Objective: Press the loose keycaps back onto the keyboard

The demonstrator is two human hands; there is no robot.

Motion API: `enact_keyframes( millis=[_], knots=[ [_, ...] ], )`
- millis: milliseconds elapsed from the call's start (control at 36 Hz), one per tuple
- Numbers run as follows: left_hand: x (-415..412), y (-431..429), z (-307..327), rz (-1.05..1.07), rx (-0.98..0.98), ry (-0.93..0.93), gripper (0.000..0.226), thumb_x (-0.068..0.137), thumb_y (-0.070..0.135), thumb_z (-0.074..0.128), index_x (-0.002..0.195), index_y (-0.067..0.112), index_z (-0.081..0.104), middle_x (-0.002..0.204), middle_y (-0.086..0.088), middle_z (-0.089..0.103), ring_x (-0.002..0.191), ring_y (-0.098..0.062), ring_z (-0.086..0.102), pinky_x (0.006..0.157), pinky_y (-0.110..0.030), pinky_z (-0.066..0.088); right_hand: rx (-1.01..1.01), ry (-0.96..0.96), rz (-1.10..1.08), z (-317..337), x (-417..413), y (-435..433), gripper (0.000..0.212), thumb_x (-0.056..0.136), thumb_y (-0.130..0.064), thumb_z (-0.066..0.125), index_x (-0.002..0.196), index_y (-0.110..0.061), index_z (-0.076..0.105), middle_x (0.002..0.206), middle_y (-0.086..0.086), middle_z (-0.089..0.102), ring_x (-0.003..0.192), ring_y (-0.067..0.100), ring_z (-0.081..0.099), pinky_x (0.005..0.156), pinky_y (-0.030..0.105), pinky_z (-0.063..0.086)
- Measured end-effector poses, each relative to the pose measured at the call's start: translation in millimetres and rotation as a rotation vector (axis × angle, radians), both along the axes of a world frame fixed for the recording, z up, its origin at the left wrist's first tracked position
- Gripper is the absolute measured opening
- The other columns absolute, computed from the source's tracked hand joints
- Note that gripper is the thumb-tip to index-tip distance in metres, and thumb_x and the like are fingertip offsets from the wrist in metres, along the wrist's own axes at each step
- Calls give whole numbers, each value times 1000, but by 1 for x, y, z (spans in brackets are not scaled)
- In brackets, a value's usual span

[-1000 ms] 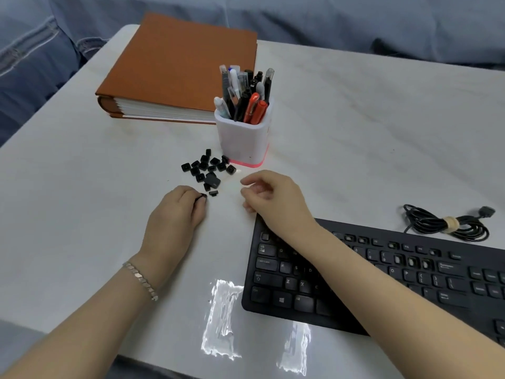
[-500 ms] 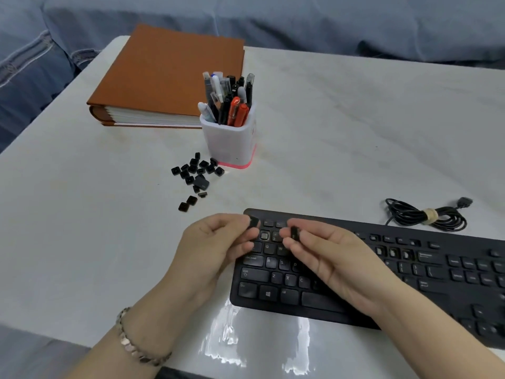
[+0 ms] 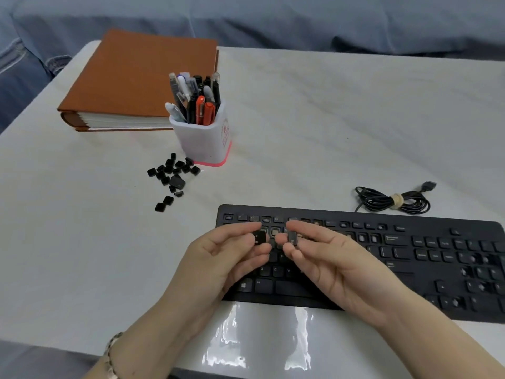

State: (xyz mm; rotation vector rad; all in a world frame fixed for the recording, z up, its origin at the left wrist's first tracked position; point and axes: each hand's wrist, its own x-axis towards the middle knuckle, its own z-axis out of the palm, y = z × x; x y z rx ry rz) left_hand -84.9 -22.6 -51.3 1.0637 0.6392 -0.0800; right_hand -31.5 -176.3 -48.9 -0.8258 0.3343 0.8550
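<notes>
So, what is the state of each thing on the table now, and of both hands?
keyboard: lying flat, some keys missing.
left hand: pinches first keycap above the keyboard.
right hand: pinches second keycap, not yet pressed on.
pen cup: upright, full of pens.
loose keycaps: scattered beside the pen cup.
book: closed, lying flat.
cable: coiled, tied with a band.

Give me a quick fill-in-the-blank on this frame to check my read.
The left hand and the right hand each pinch one ____ over the keyboard.
The white holder beside the loose keycaps is full of ____.
A bracelet sits on the ____ wrist.
Missing: keycap; pens; left.
</notes>
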Motion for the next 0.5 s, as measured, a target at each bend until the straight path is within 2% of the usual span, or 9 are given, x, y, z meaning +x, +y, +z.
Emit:
enact_keyframes(
  millis=[111,222,333,361,417,500],
  knots=[
    [-3,-5,1,-30,-18,1,19,84,-3,56,87,5,72,82,-16,72,73,-17,72,60,-17,54,-34,-69,11,-2,-4,-7,29,47,0,66,73,-7,76,85,20,71,67,19,70,53,17,53],
    [-4,-9,0,-57,-28,-16,20,74,-1,61,91,4,69,76,-12,72,71,-16,71,60,-16,54,-66,-153,28,-4,-7,-14,26,46,-2,68,70,-8,75,86,19,71,70,22,71,55,18,53],
    [-3,-10,-3,-56,-26,2,19,81,-7,57,94,3,68,79,-13,72,72,-16,71,61,-17,55,-188,-287,49,-14,-7,-20,26,46,-11,81,71,-13,73,89,17,71,72,19,69,61,19,54],
    [-3,-10,-4,-54,-26,11,19,83,-7,57,95,3,68,81,-15,73,72,-16,71,61,-17,55,-270,-342,68,-17,-7,-22,26,50,-14,83,73,-13,71,89,14,72,72,16,67,64,18,53],
    [-4,-10,-6,-53,-25,23,19,84,-6,57,96,3,68,86,-16,73,74,-16,71,62,-17,55,-444,-447,88,-22,-5,-24,17,65,-4,75,78,-11,66,86,7,73,72,9,63,68,14,51],
    [-5,-9,-8,-59,-26,27,20,83,-6,57,97,3,68,88,-17,73,75,-16,72,63,-17,55,-559,-567,67,-28,-1,-29,21,73,8,67,78,-12,67,82,3,74,70,3,62,71,11,48]
  ],
)
